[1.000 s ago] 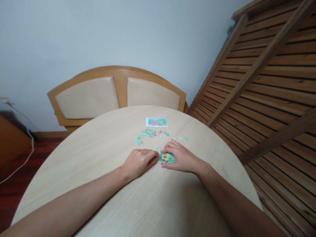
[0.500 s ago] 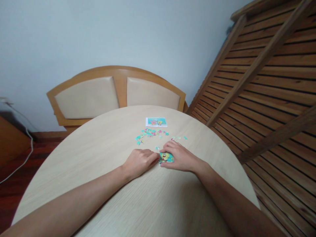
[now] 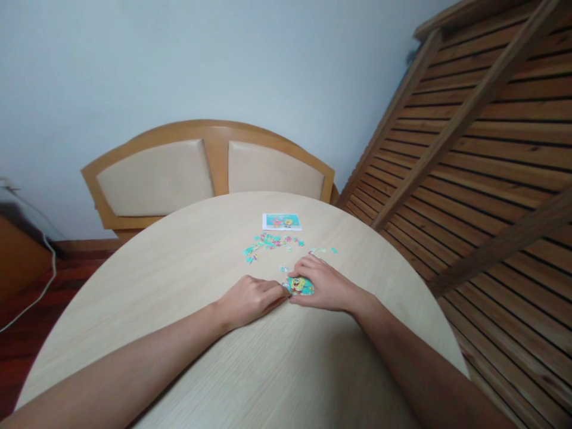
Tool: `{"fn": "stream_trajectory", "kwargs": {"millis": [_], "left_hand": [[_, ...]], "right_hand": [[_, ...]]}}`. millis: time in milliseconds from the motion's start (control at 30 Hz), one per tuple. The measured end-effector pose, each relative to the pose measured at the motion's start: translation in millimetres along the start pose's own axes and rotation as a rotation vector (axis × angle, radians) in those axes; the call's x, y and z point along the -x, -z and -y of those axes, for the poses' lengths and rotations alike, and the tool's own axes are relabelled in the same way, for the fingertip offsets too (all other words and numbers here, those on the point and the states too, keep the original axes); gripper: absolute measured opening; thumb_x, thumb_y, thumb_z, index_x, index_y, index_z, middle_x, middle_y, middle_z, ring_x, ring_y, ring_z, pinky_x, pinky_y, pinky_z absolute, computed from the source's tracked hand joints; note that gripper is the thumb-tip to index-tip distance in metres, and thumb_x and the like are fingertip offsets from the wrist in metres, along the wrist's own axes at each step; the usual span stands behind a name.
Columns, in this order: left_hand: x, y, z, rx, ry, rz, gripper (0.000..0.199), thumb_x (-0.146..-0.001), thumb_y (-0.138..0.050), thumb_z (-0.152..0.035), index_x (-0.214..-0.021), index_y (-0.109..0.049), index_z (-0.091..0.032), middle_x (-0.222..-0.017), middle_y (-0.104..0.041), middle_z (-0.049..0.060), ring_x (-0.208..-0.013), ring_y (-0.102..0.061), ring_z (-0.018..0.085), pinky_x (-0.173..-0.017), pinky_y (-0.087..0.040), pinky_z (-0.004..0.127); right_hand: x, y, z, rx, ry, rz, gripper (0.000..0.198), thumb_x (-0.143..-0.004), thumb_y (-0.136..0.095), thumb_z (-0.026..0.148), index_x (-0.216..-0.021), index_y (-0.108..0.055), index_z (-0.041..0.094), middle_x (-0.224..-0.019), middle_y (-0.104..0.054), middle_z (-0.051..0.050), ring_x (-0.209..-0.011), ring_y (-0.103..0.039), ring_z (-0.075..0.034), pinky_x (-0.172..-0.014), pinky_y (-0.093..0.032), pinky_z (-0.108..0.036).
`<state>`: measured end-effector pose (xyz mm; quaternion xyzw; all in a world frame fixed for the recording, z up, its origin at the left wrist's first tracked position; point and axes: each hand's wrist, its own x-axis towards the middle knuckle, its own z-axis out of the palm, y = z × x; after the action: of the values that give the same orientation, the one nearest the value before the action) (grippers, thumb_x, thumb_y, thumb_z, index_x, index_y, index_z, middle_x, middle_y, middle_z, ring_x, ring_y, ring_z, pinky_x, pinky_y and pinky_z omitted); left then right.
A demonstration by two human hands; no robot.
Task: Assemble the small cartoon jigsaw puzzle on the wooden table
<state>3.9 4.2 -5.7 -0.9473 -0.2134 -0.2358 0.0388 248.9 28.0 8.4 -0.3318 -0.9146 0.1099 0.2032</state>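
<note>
A small joined patch of jigsaw puzzle (image 3: 299, 286), teal with a yellow cartoon figure, lies flat on the round pale wooden table (image 3: 187, 262). My right hand (image 3: 328, 286) rests over its right side, fingers curved around its far edge. My left hand (image 3: 251, 298) lies on the table at its left, fingertips touching the patch's left edge. Several loose teal and pink puzzle pieces (image 3: 270, 243) are scattered just beyond the hands. A small reference picture card (image 3: 282, 221) lies farther back.
Two wooden chairs with beige padded backs (image 3: 203, 170) stand against the table's far edge. A slatted wooden frame (image 3: 482, 137) leans at the right. A white cable (image 3: 33, 298) runs over the dark red floor at left, by a brown cabinet.
Both hands stay on the puzzle patch; my left fingertips have pressed slightly closer against its left edge. The view has shifted a little.
</note>
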Motion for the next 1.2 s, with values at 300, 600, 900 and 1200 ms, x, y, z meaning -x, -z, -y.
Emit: {"fn": "stream_trajectory", "kwargs": {"millis": [300,600,900,1200], "left_hand": [[-2.5,-1.6,1.5,-0.002,0.125,-0.102,0.02,-0.105,-0.042,-0.027,-0.102,-0.06,-0.018,-0.086,-0.074,0.003,-0.071,-0.071,0.012,-0.06,-0.053,0.021],[-3.3,-2.7,-0.3,-0.011,0.1,-0.081,0.02,-0.105,-0.044,-0.028,-0.099,-0.06,-0.019,-0.079,-0.072,0.001,-0.064,-0.068,0.011,-0.057,-0.048,0.02],[-3.2,-0.6,-3.0,0.018,0.073,0.029,0.018,-0.103,-0.044,-0.028,-0.106,-0.06,-0.022,-0.082,-0.073,0.0,-0.07,-0.069,0.012,-0.062,-0.048,0.02],[0.2,-1.8,1.5,0.153,0.173,0.021,0.014,-0.1,-0.052,-0.03,-0.108,-0.061,-0.023,-0.091,-0.075,0.001,-0.076,-0.071,0.015,-0.069,-0.052,0.023]], "right_hand": [[0.3,1.2,0.8,-0.003,-0.005,0.014,0.043,-0.075,-0.082,0.045,-0.109,-0.07,0.021,-0.099,-0.063,-0.006,-0.102,-0.057,-0.025,-0.094,-0.046,-0.039],[0.7,0.6,-0.2,0.003,-0.002,0.003,0.044,-0.075,-0.082,0.045,-0.11,-0.069,0.021,-0.101,-0.065,-0.006,-0.104,-0.058,-0.026,-0.095,-0.046,-0.04],[0.7,-0.3,-0.2,-0.015,0.003,-0.011,0.044,-0.074,-0.083,0.043,-0.11,-0.07,0.022,-0.102,-0.065,-0.007,-0.103,-0.058,-0.025,-0.093,-0.047,-0.039],[1.1,0.2,0.1,-0.015,0.001,-0.003,0.045,-0.074,-0.083,0.043,-0.11,-0.07,0.02,-0.102,-0.064,-0.006,-0.104,-0.058,-0.025,-0.094,-0.047,-0.038]]}}
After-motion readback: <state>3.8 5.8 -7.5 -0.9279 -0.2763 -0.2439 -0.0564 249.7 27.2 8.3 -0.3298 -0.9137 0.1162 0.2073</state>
